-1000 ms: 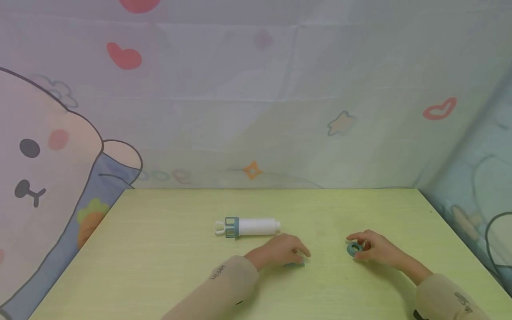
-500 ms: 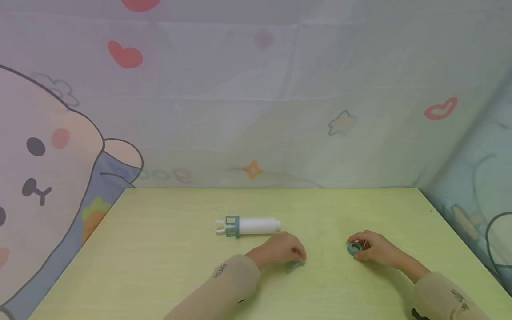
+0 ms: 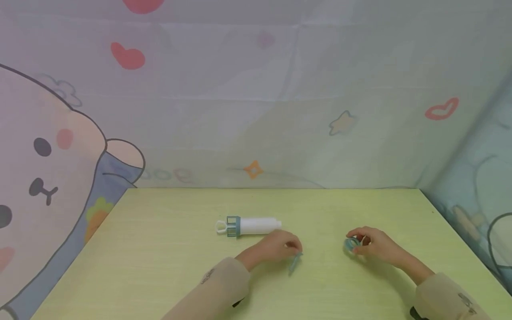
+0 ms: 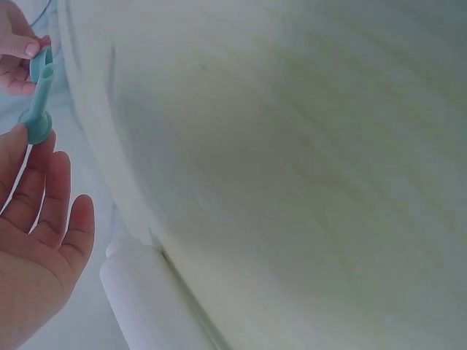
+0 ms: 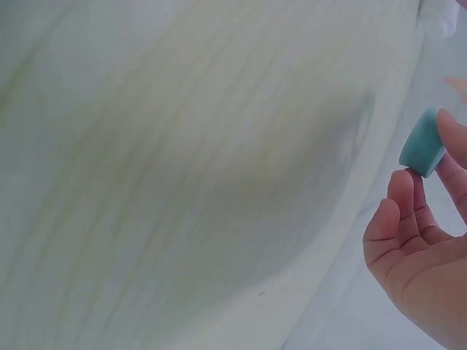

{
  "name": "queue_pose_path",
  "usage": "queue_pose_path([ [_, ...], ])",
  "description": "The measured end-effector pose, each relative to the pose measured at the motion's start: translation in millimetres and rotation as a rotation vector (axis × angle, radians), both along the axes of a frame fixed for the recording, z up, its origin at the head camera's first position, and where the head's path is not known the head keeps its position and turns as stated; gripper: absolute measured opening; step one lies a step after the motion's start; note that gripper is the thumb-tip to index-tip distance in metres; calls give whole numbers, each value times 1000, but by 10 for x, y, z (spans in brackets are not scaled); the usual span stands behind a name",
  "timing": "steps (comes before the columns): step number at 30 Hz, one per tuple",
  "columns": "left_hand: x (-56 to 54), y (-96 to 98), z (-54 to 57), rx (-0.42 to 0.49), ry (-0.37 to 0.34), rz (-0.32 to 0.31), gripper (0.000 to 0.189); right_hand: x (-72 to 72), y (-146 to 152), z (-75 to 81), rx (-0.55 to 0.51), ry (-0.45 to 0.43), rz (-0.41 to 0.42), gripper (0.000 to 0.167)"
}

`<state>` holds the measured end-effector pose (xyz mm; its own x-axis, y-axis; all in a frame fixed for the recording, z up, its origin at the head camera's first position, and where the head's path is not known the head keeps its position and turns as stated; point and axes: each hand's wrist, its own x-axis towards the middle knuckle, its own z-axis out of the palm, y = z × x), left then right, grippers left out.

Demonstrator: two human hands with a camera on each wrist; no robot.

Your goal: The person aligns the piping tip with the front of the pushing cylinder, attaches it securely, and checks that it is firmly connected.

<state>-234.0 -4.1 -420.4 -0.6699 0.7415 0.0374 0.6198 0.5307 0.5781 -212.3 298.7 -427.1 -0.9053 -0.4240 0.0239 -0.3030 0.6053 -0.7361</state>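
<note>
My left hand (image 3: 276,245) pinches a small teal nozzle (image 3: 295,263) by its flanged end; in the left wrist view the nozzle's narrow tube (image 4: 41,95) points away from the fingertips. On the right, my right hand (image 3: 378,246) grips a teal ring (image 3: 352,244) between thumb and fingers, its opening facing left. The ring's (image 5: 423,144) side wall shows in the right wrist view. Just behind my left hand lies a white cylinder (image 3: 259,226) with a teal slotted collar (image 3: 233,226) and a white loop handle (image 3: 221,227) at its left end.
The yellow-green table (image 3: 160,266) reaches back to a patterned cloth backdrop (image 3: 224,89). A dark cable (image 3: 493,240) hangs at the far right beside the table.
My left hand has turned the nozzle from lying nearly level to slanting downward, and shifted slightly left. My right hand has raised and tilted the ring a little.
</note>
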Motion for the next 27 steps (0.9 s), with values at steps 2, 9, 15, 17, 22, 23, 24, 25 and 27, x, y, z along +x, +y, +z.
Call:
queue_pose_path([
  [2, 4, -33, -7, 27, -17, 17, 10, 10, -17, 9, -11, 8, 3, 40],
  [9, 22, -157, 8, 118, -80, 124, 8, 42, -139, 48, -79, 32, 25, 37],
  [15, 26, -245, 51, 188, -83, 195, 9, 57, -291, 93, -141, 25, 34, 35],
  [17, 24, -267, 64, 214, -72, 199, 9, 63, -342, 100, -162, 45, 47, 33],
  [22, 30, -289, 80, 270, -77, 209, 10, 91, -457, 109, -225, 80, 88, 30],
  [23, 36, -287, 82, 281, -81, 214, 10, 96, -482, 111, -239, 84, 95, 30],
  [24, 42, -284, 84, 294, -85, 219, 10, 101, -510, 112, -255, 86, 94, 30],
  [25, 50, -281, 86, 308, -83, 220, 10, 108, -538, 116, -269, 89, 97, 29],
  [27, 68, -271, 95, 336, -81, 229, 10, 118, -593, 121, -293, 86, 91, 30],
])
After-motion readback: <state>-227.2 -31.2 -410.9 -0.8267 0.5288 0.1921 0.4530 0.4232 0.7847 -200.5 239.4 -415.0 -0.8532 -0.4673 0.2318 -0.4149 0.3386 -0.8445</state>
